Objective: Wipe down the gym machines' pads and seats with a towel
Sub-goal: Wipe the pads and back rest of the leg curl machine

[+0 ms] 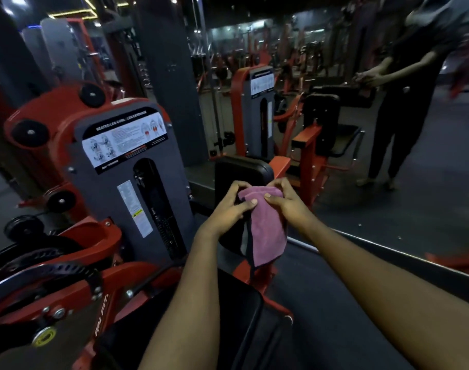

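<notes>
A pink towel (268,231) hangs in front of the black back pad (241,169) of a red seated leg curl machine. My left hand (233,206) pinches the towel's top left edge with thumb and fingers. My right hand (286,201) grips the top right edge. Both hands hold the cloth up in the middle of the view, just before the upright pad. The machine's black seat (244,311) lies below my forearms, partly hidden by them.
The grey weight stack housing (137,188) with an instruction label stands left of the pad. Red arms and black rollers (30,132) fill the left side. A wall mirror (361,129) ahead reflects the machine and a person. Dark floor (335,303) stretches to the right.
</notes>
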